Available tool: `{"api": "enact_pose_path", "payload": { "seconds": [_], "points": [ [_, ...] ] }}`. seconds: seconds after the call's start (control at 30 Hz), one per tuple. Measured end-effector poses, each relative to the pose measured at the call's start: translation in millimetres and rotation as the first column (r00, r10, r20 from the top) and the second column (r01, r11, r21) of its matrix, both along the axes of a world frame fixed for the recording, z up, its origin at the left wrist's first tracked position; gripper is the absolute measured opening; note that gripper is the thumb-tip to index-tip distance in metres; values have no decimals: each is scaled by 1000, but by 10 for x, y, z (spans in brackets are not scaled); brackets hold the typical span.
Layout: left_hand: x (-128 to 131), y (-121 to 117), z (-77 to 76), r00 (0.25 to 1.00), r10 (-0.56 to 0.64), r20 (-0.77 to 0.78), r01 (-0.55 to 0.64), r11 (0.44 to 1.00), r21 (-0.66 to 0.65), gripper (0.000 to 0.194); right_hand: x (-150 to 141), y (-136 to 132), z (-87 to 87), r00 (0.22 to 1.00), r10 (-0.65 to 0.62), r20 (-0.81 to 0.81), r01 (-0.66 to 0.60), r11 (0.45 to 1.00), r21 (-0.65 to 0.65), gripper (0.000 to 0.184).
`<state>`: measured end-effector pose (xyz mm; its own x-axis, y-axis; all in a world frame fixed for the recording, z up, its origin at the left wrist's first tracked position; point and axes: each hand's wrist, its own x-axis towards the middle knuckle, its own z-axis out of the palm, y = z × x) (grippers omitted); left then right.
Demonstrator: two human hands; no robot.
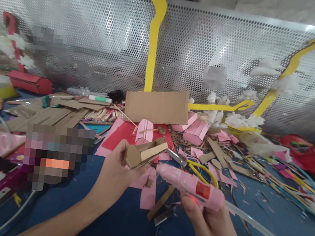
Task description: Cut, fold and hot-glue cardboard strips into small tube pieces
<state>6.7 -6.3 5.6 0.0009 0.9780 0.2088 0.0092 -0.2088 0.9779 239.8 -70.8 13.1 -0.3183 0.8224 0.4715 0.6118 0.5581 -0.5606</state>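
Note:
My left hand (118, 166) holds a small folded cardboard box (133, 157) by its left end; a pale strip runs along its upper side. In my right hand (205, 222) is a pink hot glue gun (184, 178), with a clear glue stick (264, 228) trailing from its back. The gun's nozzle points left and sits close to the box's lower right edge; whether it touches I cannot tell. Just behind the gun lie scissors with yellow handles (201, 172). A pink paper piece with a rounded top (145, 131) is behind the box.
A larger cardboard box (157, 106) stands at the back beside a tall yellow hook shape (152, 53). Cardboard strips (52, 119) lie left, with paper scraps right. A purple power strip (4, 187) with cords is at the left. A perforated metal panel (104, 32) closes off the back.

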Motion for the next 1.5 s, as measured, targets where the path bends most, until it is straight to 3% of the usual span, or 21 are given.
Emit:
{"api": "enact_pose_path", "payload": {
  "seconds": [0.17,0.47,0.67,0.83,1.17,1.5],
  "points": [
    [2,-7,4,997,-45,57,46,999,-12,39,-20,4,38,997,-73,-8,73,997,30,37],
    [-15,-8,-27,989,-98,108,96,995,28,36,3,17,0,996,-92,-11,93,995,36,30],
    [-36,0,-65,997,-57,50,54,998,45,40,-4,21,19,995,-102,9,102,995,6,40],
    [-41,12,-73,992,-104,72,99,993,61,40,1,26,24,993,-118,8,118,993,-4,42],
    [-43,10,-49,998,-54,19,53,996,71,38,6,45,8,993,-119,-11,118,991,-68,43],
    [-42,11,-53,997,-63,44,60,996,64,43,-4,48,29,981,-193,25,194,980,-33,47]
  ]
}}
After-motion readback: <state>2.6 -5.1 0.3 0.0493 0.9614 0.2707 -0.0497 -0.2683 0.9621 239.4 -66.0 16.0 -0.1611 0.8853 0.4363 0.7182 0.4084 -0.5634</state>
